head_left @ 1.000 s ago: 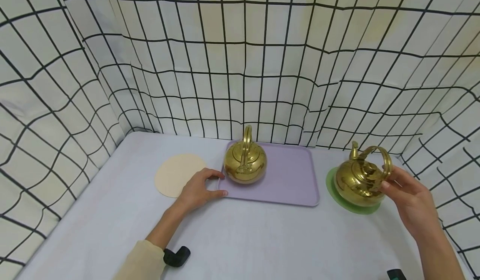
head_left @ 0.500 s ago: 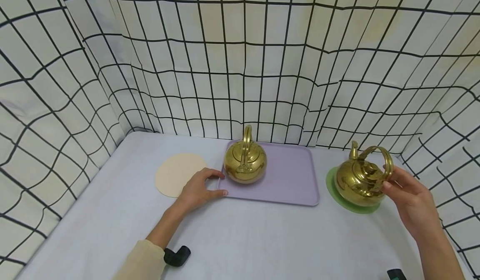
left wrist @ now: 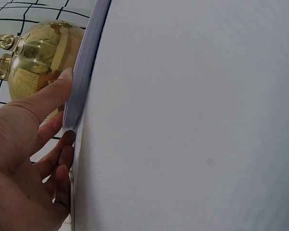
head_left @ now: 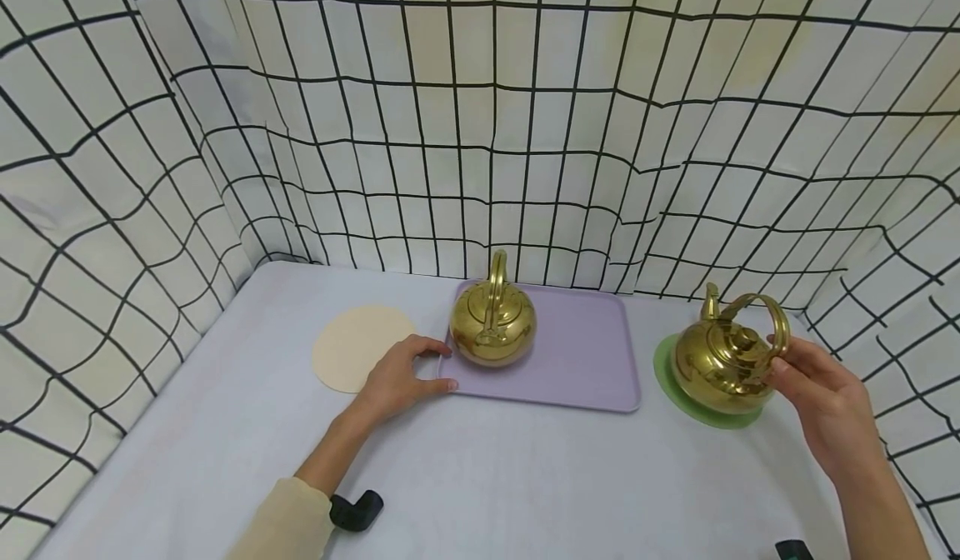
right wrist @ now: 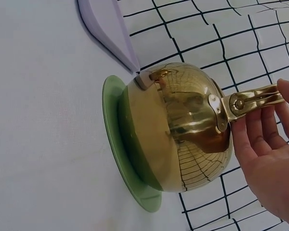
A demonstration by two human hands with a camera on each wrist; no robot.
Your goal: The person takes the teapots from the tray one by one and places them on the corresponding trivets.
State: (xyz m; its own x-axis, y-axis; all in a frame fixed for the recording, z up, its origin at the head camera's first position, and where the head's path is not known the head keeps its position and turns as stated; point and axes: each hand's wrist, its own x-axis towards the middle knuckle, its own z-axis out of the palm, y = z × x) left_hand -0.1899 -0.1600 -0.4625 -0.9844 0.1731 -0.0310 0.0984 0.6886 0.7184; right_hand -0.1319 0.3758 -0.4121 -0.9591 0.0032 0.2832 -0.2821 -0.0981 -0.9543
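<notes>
1. I take the purple tray as my landmark; the outer kettle is to its right, apart from it, upright on the green plate, spout facing away from me
2. My right hand is closed round that kettle's handle, thumb on one side and fingers on the other
3. My left hand is at the tray's near-left corner, bent into a wide C, thumb on the near edge and index finger on the left edge, so it has hold of the corner
4. The tray kettle stands on the tray's left part, close to my left fingertips; the cream disc lies left of the tray
5. I judge the step in hand as controlling the outer kettle by its handle while bracing the tray; even pressure should serve best
6. The handle looks hinged, so I'd guard against the body swinging; rounded metal may slide on the plate
7. I'd brace the corner lightly, since a tug could shift the tray kettle
</notes>
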